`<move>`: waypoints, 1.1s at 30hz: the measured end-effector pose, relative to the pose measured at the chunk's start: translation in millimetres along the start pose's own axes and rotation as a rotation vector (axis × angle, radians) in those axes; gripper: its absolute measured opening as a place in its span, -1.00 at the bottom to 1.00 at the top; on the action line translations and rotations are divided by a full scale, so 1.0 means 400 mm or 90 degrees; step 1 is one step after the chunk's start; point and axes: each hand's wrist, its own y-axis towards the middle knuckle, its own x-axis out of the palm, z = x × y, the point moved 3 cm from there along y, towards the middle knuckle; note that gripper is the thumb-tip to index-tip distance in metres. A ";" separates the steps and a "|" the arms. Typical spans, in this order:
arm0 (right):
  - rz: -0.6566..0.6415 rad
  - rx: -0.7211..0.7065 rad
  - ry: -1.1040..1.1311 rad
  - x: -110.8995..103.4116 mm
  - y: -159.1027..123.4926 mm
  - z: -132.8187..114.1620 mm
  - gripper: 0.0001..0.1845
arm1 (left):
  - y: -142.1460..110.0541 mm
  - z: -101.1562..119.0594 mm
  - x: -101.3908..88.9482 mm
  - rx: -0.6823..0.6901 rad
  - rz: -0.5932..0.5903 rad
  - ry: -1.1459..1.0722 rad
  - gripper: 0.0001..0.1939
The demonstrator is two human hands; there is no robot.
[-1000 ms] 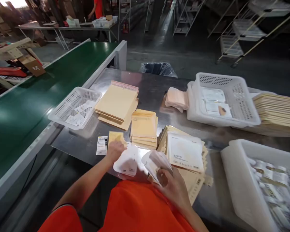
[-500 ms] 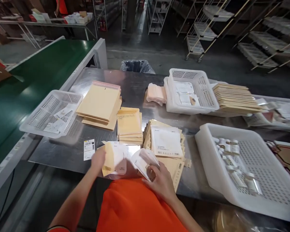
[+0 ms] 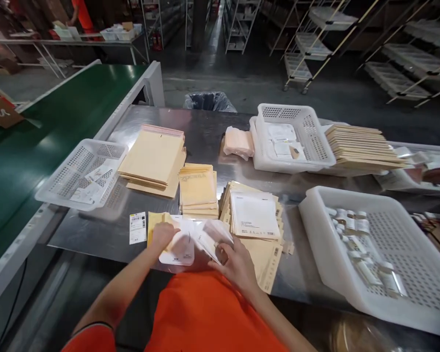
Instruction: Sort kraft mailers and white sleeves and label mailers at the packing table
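My left hand is closed over the edge of a small yellow envelope at the table's near side. Beside and partly under these fingers lies a white rounded sheet with small print. My right hand grips a bent white paper packet, its fingers curled at the packet's right edge. A printed label lies left of the yellow envelope. Just beyond the hands stand a stack of small kraft envelopes and a stack of white printed envelopes on kraft ones.
A white basket with papers sits at left, by the green conveyor. Large kraft mailers lie next to it. On the right stand a bin of small bottles and another basket. A lined bin is behind the table.
My left hand has moved right and slightly up, and the yellow envelope has shifted left off the white sheet. My right hand and its packet have moved slightly left.
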 end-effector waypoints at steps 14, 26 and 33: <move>-0.107 0.027 -0.027 0.021 -0.009 -0.013 -0.59 | -0.069 -0.024 0.155 -0.124 -0.051 -0.039 -0.80; -0.099 0.031 -0.036 0.012 -0.002 -0.002 -0.62 | -0.056 -0.137 -0.124 0.043 0.030 0.062 -0.50; -0.146 -0.045 -0.078 0.031 0.025 -0.052 -0.74 | -0.057 0.027 0.136 0.007 0.009 -0.033 -0.72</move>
